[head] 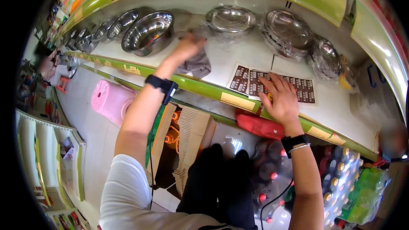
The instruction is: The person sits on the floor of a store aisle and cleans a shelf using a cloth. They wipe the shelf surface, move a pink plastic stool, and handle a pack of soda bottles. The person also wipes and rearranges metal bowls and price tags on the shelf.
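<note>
My left hand (189,48), blurred, is over the shelf with a grey cloth (198,64) bunched under it; the fingers appear closed on the cloth. A shiny stainless steel basin (148,33) stands just left of that hand, with a small red and yellow label inside. To the hand's right sits a plastic-wrapped steel basin (230,20). My right hand (281,99) lies palm down, fingers spread, on sheets of dark brown printed labels (305,90) near the shelf's front edge. Part of a small yellow and red item (270,96) shows beneath its fingers.
More wrapped basins (289,33) stand at the right, and unwrapped ones (123,24) at the left. Below the green shelf edge (204,86) are a pink plastic stool (110,100), an open cardboard box (195,127) and packs of bottles (335,179). A person (52,68) sits far left.
</note>
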### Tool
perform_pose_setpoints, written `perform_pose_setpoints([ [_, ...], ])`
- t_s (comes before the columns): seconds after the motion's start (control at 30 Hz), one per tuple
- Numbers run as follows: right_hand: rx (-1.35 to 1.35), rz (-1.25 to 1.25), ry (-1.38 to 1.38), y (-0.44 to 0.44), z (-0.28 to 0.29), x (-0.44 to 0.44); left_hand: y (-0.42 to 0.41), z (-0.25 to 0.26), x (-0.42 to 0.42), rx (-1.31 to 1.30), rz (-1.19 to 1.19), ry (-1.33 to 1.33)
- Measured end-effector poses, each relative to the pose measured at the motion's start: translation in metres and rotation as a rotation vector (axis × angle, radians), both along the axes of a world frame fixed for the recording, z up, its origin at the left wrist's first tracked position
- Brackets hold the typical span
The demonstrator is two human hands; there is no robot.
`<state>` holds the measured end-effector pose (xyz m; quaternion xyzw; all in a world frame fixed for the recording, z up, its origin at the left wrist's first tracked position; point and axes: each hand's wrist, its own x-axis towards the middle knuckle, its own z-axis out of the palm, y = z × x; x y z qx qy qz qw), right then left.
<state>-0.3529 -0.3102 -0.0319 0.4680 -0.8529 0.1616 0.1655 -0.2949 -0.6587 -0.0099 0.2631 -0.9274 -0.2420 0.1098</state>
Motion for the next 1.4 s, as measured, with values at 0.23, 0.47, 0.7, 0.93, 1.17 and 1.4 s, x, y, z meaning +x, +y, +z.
perform_pose_setpoints([
  [0.23, 0.06, -0.047, -0.001, 0.003, 0.001, -0.002, -0.002, -0.011, -0.031, -0.289, -0.347, -0.338],
  [0.47, 0.074, -0.011, -0.024, -0.003, 0.003, 0.0, -0.053, -0.002, -0.084, -0.262, -0.176, -0.646],
  [0.7, 0.108, -0.007, -0.037, -0.005, 0.01, 0.001, -0.056, -0.008, -0.114, -0.375, -0.249, -0.275],
  [0.93, 0.102, -0.009, -0.037, -0.007, 0.007, -0.001, -0.071, -0.01, -0.113, -0.259, -0.087, 0.132],
  [1.17, 0.077, -0.022, -0.06, -0.001, 0.009, -0.004, -0.092, -0.019, -0.121, -0.726, 0.012, -0.589],
  [1.4, 0.053, -0.039, -0.046, 0.0, 0.004, -0.001, -0.04, -0.017, -0.091, -0.632, 0.124, -0.609],
])
